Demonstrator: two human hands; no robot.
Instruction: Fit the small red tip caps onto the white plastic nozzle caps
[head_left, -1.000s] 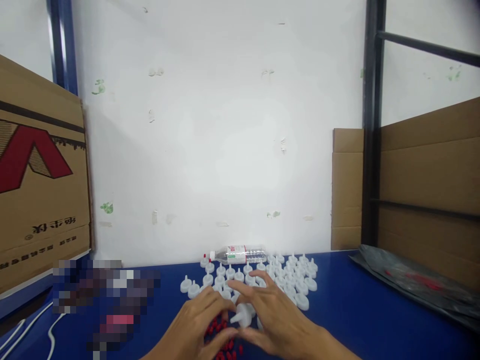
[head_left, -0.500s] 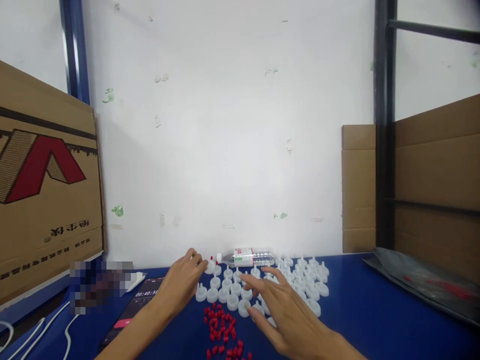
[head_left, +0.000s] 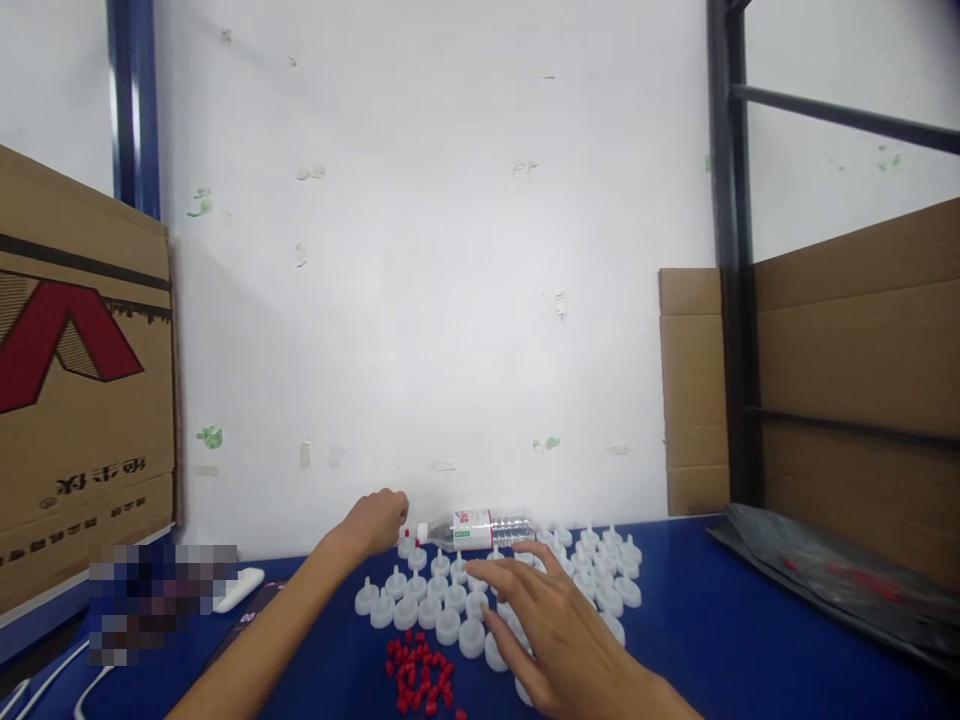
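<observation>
**Left hand at the far row, right hand over the near caps**

Right hand (head_left: 559,625) lay open nearest to me, palm down, fingers spread and pointing toward 11 o'clock. Its fingertips (head_left: 480,570) rested on or just above the white nozzle caps (head_left: 457,610) standing in rows on the blue table (head_left: 735,640); I could not tell whether they actually pressed on any one cap. It gripped nothing.

Just at 8 o'clock from that hand, close to my edge of the table, lay the loose heap of small red tips (head_left: 416,675), apart from both hands.

My left forearm ran across the table toward 1 o'clock, passing the left flank of the cap rows. At its end, my left hand (head_left: 375,522) was curled loosely at the far left corner of the rows, beside a cap with a red tip (head_left: 406,540). Whether the fingers pinched it I could not tell, as the back of the hand hid them.

Straight on at 3 o'clock from that hand, just beside it, lay a clear water bottle (head_left: 480,527) on its side, its long axis running left to right along the back of the rows, cap end toward my left hand. So the left hand was much the nearer to the bottle and the back row; the right was nearer to the front rows.

Beyond stood the white wall (head_left: 450,300).
</observation>
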